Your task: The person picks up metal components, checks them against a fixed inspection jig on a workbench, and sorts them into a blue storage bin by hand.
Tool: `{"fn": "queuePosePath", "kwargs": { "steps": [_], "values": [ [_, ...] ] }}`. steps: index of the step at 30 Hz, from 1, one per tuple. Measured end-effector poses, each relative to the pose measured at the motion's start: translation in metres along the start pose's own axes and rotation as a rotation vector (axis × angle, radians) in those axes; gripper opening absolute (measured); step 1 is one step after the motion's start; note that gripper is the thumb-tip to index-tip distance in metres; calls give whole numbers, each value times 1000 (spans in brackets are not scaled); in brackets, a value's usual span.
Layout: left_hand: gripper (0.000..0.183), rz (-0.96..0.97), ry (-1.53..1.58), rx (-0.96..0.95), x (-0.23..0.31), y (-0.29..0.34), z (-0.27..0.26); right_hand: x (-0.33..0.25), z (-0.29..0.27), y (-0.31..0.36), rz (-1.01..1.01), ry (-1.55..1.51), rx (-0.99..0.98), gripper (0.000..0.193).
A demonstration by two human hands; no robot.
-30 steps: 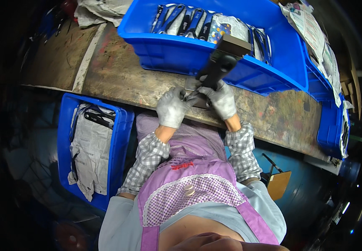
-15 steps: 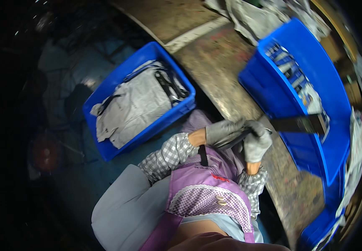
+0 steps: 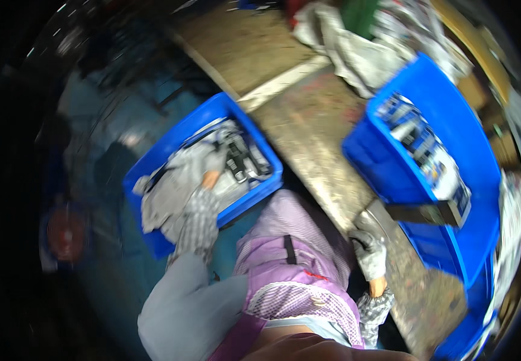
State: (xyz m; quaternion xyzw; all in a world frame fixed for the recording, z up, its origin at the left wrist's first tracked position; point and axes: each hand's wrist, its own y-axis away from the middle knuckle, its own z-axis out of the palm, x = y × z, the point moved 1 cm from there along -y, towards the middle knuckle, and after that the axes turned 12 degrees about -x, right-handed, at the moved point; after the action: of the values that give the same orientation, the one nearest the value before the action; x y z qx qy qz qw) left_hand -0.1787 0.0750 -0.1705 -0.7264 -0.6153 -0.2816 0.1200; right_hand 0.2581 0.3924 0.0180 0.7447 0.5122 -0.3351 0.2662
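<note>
My left hand point(image 3: 214, 159), in a grey glove, reaches into the left blue bin point(image 3: 251, 195). It is over grey cloth point(image 3: 167, 195) and beside several long black-and-silver items point(image 3: 236, 157); blur hides its fingers. At the edge of the worktable, my right hand point(image 3: 370, 249) wears a grey glove, its fingers curled in. Whatever it may hold is too smeared to name. Just beyond it lies a flat grey piece point(image 3: 382, 218), and whether the hand touches it is unclear.
To the right, a large blue bin point(image 3: 387, 177) on the worn worktable point(image 3: 308, 150) holds several blue-and-white packs point(image 3: 420, 141). A dark narrow box point(image 3: 423, 213) lies across its near side. Pale crumpled sheeting point(image 3: 344, 54) lies at the back.
My hands were together over a dark item at the table edge. Now my left hand has moved left into the bin, while my right has dropped slightly nearer. The dark item no longer shows clearly.
</note>
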Motion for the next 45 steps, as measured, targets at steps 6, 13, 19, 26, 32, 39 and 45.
{"fn": "queuePosePath", "kwargs": {
  "steps": [6,13,19,26,32,39,45],
  "values": [
    [60,476,-315,-147,-8,19,9,-48,-177,44,96,-179,-136,15],
    [39,376,-42,-31,110,67,-34,97,-308,-75,1066,696,-244,73],
    [22,988,15,-22,253,171,-3,178,-294,-87,699,975,-217,41],
    [34,1350,100,-430,333,234,50,184,-304,-76,-128,1351,-385,19],
    [61,1358,-145,-421,317,267,97,124,-337,-27,-33,1226,-7,34],
    [35,1468,101,-285,320,277,75,13,-314,83,286,1148,475,28],
    [32,1534,230,-412,350,300,77,7,-299,86,666,1110,50,29]
  ]
}}
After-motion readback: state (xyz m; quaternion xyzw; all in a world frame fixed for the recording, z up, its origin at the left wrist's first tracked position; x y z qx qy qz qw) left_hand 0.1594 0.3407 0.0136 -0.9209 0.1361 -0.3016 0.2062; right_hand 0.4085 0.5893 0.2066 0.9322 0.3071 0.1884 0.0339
